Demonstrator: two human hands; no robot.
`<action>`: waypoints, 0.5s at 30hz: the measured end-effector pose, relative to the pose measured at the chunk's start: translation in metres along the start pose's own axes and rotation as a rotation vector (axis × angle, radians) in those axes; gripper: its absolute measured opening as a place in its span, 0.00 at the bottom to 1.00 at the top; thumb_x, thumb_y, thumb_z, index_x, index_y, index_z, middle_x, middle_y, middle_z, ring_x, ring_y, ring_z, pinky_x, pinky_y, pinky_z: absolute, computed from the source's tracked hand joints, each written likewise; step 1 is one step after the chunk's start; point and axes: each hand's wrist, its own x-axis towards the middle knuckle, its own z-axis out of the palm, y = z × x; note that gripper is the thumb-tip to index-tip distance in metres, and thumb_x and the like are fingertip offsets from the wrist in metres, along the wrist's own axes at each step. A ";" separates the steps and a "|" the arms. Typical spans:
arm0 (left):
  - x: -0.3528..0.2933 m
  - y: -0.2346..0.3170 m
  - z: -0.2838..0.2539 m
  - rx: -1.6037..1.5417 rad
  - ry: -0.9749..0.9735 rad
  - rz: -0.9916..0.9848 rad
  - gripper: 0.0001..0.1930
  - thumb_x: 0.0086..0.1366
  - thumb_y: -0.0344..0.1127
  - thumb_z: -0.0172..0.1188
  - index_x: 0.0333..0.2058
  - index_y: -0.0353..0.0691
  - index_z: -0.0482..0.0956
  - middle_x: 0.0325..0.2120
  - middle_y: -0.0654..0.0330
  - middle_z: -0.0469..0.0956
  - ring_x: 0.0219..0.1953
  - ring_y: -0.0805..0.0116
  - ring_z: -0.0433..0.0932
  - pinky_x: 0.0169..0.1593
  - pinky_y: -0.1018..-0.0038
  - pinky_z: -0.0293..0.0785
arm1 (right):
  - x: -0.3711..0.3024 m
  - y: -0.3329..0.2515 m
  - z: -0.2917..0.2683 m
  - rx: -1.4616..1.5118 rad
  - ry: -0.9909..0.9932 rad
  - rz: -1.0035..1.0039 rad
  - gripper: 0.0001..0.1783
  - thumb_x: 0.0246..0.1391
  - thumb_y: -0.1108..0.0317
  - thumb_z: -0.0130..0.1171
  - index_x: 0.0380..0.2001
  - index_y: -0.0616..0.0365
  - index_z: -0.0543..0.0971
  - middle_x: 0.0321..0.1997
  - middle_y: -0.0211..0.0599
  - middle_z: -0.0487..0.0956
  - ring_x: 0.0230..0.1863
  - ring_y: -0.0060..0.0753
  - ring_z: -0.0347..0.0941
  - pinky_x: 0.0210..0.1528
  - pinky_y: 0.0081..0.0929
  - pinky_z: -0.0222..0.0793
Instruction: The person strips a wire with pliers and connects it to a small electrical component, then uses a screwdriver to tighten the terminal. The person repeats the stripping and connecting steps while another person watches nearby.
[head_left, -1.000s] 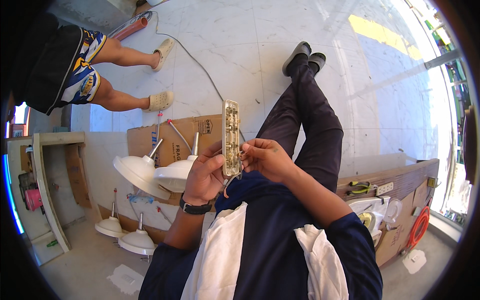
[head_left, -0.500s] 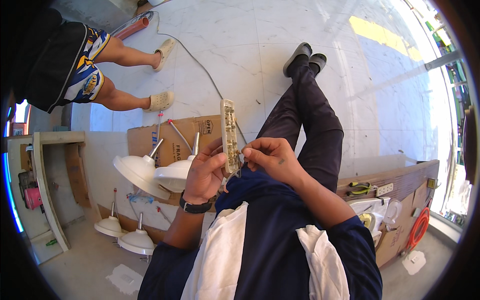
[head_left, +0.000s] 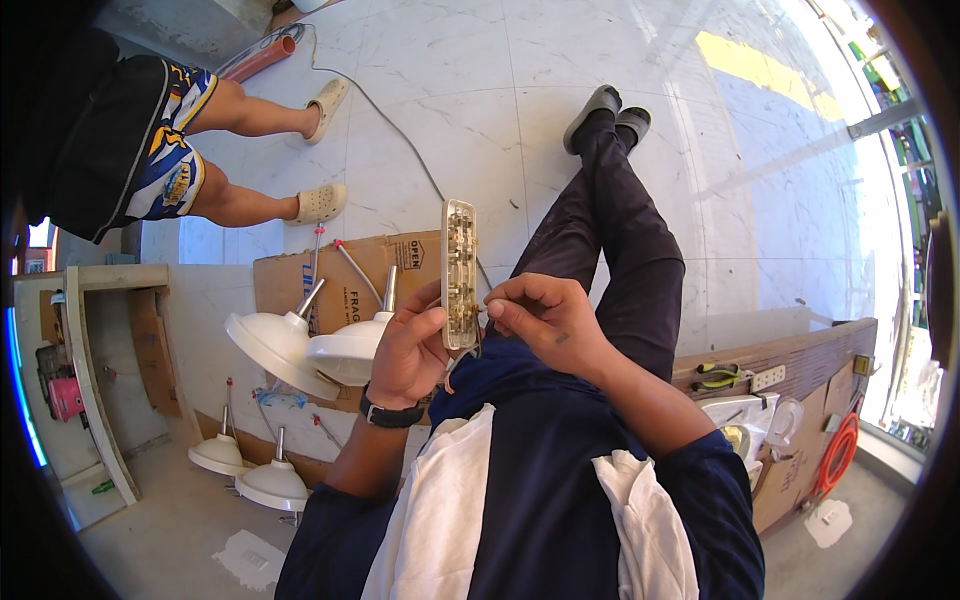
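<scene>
My left hand (head_left: 412, 352) grips a long opened power strip (head_left: 459, 270), held upright with its metal contacts showing. My right hand (head_left: 540, 318) is pinched against the strip's lower right edge, fingertips closed on a thin wire or small part too small to make out. A black watch sits on my left wrist. My legs in dark trousers stretch out ahead over the pale marble floor (head_left: 460, 110).
Two white dome lamp shades (head_left: 300, 345) lie on a cardboard box (head_left: 350, 265) to my left, two more (head_left: 250, 470) lower down. Another person in patterned shorts and pale clogs (head_left: 200, 160) stands at upper left. A grey cable crosses the floor. Pliers (head_left: 722, 377) rest on a box at right.
My right hand has shifted slightly down and in against the strip's lower edge. The strip stays upright in my left hand.
</scene>
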 end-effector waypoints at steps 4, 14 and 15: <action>0.002 -0.002 -0.007 -0.018 -0.068 -0.036 0.28 0.74 0.30 0.56 0.69 0.28 0.67 0.55 0.46 0.83 0.55 0.57 0.86 0.61 0.59 0.84 | 0.005 0.009 -0.003 0.456 -0.086 0.289 0.12 0.72 0.65 0.64 0.44 0.67 0.83 0.35 0.38 0.87 0.33 0.24 0.83 0.37 0.24 0.81; 0.004 -0.007 0.002 -0.092 -0.156 -0.023 0.29 0.70 0.26 0.54 0.69 0.27 0.65 0.58 0.45 0.79 0.60 0.52 0.82 0.68 0.54 0.76 | 0.000 0.002 -0.003 0.386 -0.008 0.230 0.09 0.72 0.70 0.62 0.45 0.67 0.82 0.38 0.39 0.87 0.36 0.22 0.83 0.40 0.23 0.81; 0.003 -0.007 0.005 -0.118 -0.156 -0.030 0.30 0.69 0.25 0.54 0.69 0.27 0.64 0.58 0.45 0.79 0.60 0.52 0.81 0.69 0.54 0.75 | -0.001 -0.001 -0.002 0.334 -0.007 0.217 0.09 0.72 0.70 0.62 0.45 0.68 0.82 0.38 0.39 0.87 0.36 0.22 0.83 0.40 0.24 0.81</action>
